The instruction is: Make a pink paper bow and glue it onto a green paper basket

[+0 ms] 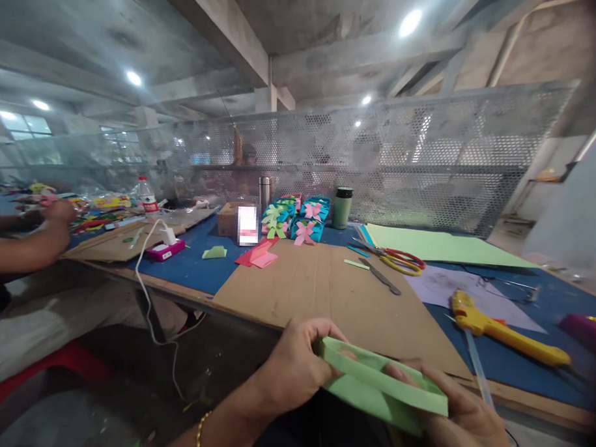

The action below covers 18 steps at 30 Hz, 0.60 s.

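Out on the far left a co-worker's hand point(58, 212) sits over the clutter, then comes a bottle point(147, 195), then pink paper point(261, 256) at the cardboard's point(296, 282) far left corner. Now the middle — the left hand point(300, 357) pinches one end of the folded green paper point(375, 379), held up at the table's near edge, and beyond it lie knife point(381, 276) and scissors point(385, 254). Rightward — the right hand point(462, 415) grips the other end, with the yellow glue gun point(512, 338) resting beyond.

Gold-coloured beaded bracelet point(201, 433) near the left wrist point(259, 390), bare left hand point(299, 359), bare right hand point(460, 418), dark clothing point(344, 421)
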Available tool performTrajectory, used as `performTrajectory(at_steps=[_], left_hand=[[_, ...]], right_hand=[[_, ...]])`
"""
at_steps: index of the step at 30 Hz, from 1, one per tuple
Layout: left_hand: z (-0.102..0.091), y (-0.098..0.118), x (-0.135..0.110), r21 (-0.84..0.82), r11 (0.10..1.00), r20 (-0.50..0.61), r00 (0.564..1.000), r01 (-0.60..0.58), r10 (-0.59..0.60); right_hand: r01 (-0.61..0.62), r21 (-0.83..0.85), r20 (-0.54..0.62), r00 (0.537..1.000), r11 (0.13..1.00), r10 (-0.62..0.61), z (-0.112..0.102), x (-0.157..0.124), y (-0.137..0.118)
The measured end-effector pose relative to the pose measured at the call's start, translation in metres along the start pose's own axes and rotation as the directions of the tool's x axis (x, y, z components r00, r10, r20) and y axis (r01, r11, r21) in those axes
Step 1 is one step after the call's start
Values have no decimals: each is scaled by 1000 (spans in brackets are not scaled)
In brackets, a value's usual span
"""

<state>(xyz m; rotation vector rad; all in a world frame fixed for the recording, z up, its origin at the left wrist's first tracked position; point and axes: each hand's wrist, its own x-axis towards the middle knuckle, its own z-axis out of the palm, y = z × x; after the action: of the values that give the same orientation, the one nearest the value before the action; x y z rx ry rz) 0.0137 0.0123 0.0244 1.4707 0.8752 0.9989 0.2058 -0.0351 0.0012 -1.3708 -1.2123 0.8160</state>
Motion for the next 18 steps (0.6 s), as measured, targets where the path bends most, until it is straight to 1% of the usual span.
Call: performTrajectory(at_steps=[4, 6, 8, 11, 13, 14, 16, 18], left_hand=[[2, 15, 12, 1, 997, 12, 997, -82, 82], [1, 18, 15, 2, 995, 14, 995, -103, 103], [0, 12, 15, -13, 997, 8, 997, -78, 78], [-4, -3, 6, -75, 997, -21, 1000, 16, -18], [-8, -9, 1, -106, 993, -25, 998, 49, -52], [-11, -9, 0, -111, 993, -25, 998, 50, -53], [-19, -3, 4, -102, 994, -35, 999, 36, -40], [-30, 9, 19, -78, 997, -75, 997, 18, -24]], right_hand=[[24, -10, 11, 1000, 1000, -24, -11, 14, -7], [15, 15, 35, 999, 1000, -15, -12, 20, -7], [-6, 52, 88, 996, 999, 2, -11, 21, -5], [-19, 88, 128, 992, 996, 8, -5, 14, -4], [28, 50, 128, 991, 998, -35, 0, 10, -10], [76, 10, 126, 989, 997, -76, 3, 10, -16], [183, -85, 106, 979, 979, -174, 10, 16, -30], [260, -152, 55, 966, 954, -254, 18, 34, -44]])
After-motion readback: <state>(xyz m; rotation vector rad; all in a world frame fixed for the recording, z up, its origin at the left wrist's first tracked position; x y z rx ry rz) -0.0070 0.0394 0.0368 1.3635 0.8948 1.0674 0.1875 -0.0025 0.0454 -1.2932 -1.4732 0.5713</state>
